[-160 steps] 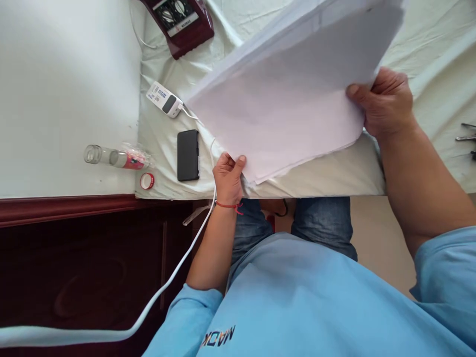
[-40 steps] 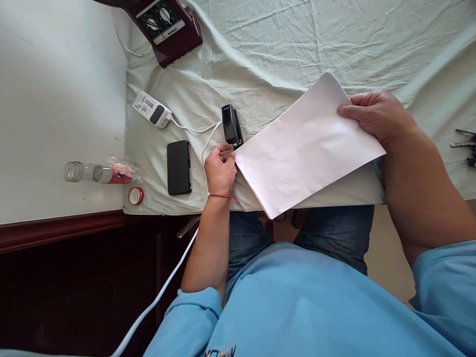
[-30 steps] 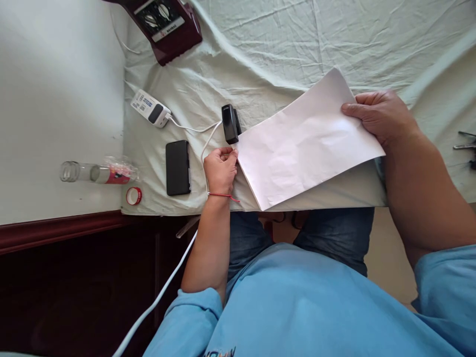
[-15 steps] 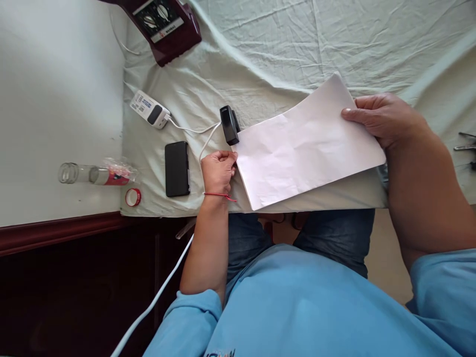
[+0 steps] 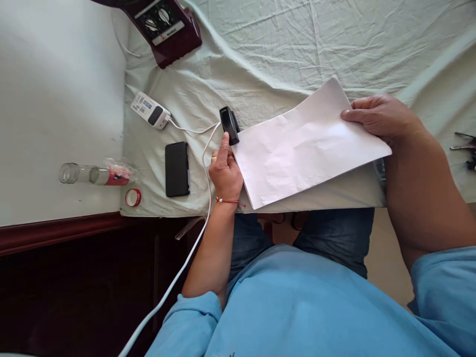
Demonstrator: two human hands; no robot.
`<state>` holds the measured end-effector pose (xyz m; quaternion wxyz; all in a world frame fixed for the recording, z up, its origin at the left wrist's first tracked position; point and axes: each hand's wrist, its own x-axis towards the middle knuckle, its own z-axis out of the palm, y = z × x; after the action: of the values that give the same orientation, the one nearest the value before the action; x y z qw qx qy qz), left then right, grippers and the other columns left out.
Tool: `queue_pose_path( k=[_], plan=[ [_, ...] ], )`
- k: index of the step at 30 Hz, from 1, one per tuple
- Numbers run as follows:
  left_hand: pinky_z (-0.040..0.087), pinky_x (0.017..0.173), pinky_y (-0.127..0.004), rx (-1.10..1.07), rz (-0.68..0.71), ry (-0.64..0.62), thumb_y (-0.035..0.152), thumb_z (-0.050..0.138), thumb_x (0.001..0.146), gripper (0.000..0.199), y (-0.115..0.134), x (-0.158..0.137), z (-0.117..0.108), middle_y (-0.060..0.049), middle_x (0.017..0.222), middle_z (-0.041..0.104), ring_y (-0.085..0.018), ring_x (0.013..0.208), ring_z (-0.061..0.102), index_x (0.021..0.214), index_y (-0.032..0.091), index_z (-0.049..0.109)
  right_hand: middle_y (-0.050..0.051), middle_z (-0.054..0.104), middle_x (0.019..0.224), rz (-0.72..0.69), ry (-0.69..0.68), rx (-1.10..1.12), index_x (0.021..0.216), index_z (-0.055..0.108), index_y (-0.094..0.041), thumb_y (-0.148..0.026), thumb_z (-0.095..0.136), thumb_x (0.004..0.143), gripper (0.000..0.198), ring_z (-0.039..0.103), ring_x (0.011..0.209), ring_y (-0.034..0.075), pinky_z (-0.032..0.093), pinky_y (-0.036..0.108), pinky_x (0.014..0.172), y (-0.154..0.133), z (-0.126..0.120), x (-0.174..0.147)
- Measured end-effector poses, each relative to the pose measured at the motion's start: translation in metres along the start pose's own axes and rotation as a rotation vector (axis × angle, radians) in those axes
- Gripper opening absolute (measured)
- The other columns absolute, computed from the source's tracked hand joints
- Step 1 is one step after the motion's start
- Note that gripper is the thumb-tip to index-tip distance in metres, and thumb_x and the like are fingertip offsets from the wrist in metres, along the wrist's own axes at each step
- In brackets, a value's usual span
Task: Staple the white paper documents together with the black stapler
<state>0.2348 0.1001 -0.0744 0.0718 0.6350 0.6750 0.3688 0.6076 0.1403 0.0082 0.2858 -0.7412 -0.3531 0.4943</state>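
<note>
White paper meets stapler at nine o'clock; no fastening visible yet.
Right hand pinches paper; half-curled left hand only touches stapler.

Paper stack is at the front of the bench, with the stapler right up at its back left corner. Left hand sits by the stack's left edge, fingers up at the stapler; right hand is on the right end. Phone's over to the left, charger behind it, appliance base further back. Bottle is far left, cap just in front of it.
</note>
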Motion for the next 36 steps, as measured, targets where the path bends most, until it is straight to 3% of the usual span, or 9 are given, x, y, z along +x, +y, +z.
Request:
queue_pose_path(
  k=[6, 12, 16, 20, 23, 26, 28, 31, 36],
  plan=[
    [0.058, 0.096, -0.039, 0.212, -0.086, -0.139, 0.010, 0.050, 0.102, 0.065, 0.018, 0.004, -0.010, -0.015, 0.121, 0.082, -0.028, 0.101, 0.073, 0.159, 0.028, 0.074, 0.005, 0.076, 0.075, -0.014, -0.034, 0.008, 0.095, 0.086, -0.015, -0.014, 0.076, 0.098, 0.011, 0.063, 0.051, 0.011, 0.047, 0.019, 0.043, 0.010, -0.005, 0.010],
    [0.057, 0.095, -0.036, 0.263, -0.108, -0.241, 0.006, 0.053, 0.098, 0.068, 0.027, 0.013, -0.019, -0.012, 0.115, 0.084, -0.026, 0.103, 0.075, 0.157, 0.031, 0.076, 0.009, 0.084, 0.088, -0.002, -0.110, 0.058, 0.108, 0.088, -0.018, -0.020, 0.076, 0.099, 0.014, 0.074, 0.064, 0.018, 0.060, 0.026, 0.050, 0.016, -0.007, 0.013],
    [0.056, 0.097, -0.032, 0.126, -0.047, -0.186, 0.008, 0.054, 0.098, 0.066, 0.016, 0.010, -0.018, -0.007, 0.105, 0.084, -0.021, 0.095, 0.072, 0.158, 0.027, 0.074, 0.010, 0.085, 0.093, -0.004, -0.137, 0.052, 0.118, 0.088, -0.016, -0.016, 0.075, 0.100, 0.021, 0.074, 0.065, 0.016, 0.068, 0.031, 0.062, 0.009, -0.006, 0.003],
    [0.056, 0.087, -0.029, -0.123, -0.123, -0.037, 0.019, 0.068, 0.098, 0.064, 0.012, -0.013, -0.024, -0.002, 0.093, 0.080, -0.017, 0.081, 0.069, 0.162, 0.022, 0.066, 0.010, 0.082, 0.084, 0.013, -0.199, 0.061, 0.113, 0.088, -0.015, -0.016, 0.079, 0.096, 0.019, 0.071, 0.057, 0.016, 0.059, 0.026, 0.048, 0.005, -0.010, -0.004],
    [0.049, 0.063, -0.025, -0.346, -0.313, -0.033, 0.048, 0.075, 0.101, 0.041, 0.018, -0.036, -0.036, 0.004, 0.069, 0.064, -0.014, 0.060, 0.058, 0.130, 0.019, 0.077, 0.010, 0.082, 0.081, -0.010, -0.235, 0.060, 0.107, 0.089, -0.017, -0.020, 0.084, 0.090, 0.018, 0.071, 0.055, 0.018, 0.055, 0.026, 0.043, 0.006, -0.012, -0.005],
    [0.029, 0.041, -0.023, -0.613, -0.577, -0.148, 0.084, 0.077, 0.089, 0.064, 0.028, -0.053, -0.052, 0.005, 0.056, 0.050, -0.010, 0.045, 0.047, 0.081, 0.022, 0.065, 0.008, 0.082, 0.080, -0.060, -0.253, 0.070, 0.100, 0.090, -0.019, -0.021, 0.085, 0.087, 0.014, 0.070, 0.055, 0.017, 0.054, 0.024, 0.042, 0.009, -0.011, -0.003],
    [0.023, 0.037, -0.023, -0.703, -0.671, -0.207, 0.095, 0.075, 0.081, 0.076, 0.033, -0.058, -0.062, 0.002, 0.058, 0.056, -0.009, 0.043, 0.048, 0.076, 0.021, 0.063, 0.007, 0.082, 0.080, -0.087, -0.262, 0.070, 0.098, 0.089, -0.019, -0.022, 0.085, 0.088, 0.012, 0.071, 0.055, 0.016, 0.055, 0.023, 0.044, 0.010, -0.010, -0.002],
    [0.024, 0.038, -0.022, -0.726, -0.694, -0.257, 0.091, 0.081, 0.078, 0.074, 0.039, -0.060, -0.070, -0.002, 0.063, 0.065, -0.009, 0.045, 0.051, 0.084, 0.017, 0.073, 0.009, 0.084, 0.086, -0.076, -0.247, 0.057, 0.102, 0.090, -0.016, -0.022, 0.084, 0.090, 0.014, 0.074, 0.059, 0.016, 0.059, 0.024, 0.048, 0.010, -0.009, -0.003],
    [0.027, 0.043, -0.020, -0.590, -0.612, -0.279, 0.057, 0.102, 0.069, 0.051, 0.039, -0.061, -0.065, 0.007, 0.050, 0.050, -0.005, 0.043, 0.038, 0.071, 0.018, 0.069, 0.010, 0.087, 0.094, -0.070, -0.353, 0.082, 0.110, 0.089, -0.015, -0.020, 0.081, 0.095, 0.018, 0.081, 0.070, 0.020, 0.064, 0.026, 0.055, 0.014, -0.010, -0.002]
  ],
)
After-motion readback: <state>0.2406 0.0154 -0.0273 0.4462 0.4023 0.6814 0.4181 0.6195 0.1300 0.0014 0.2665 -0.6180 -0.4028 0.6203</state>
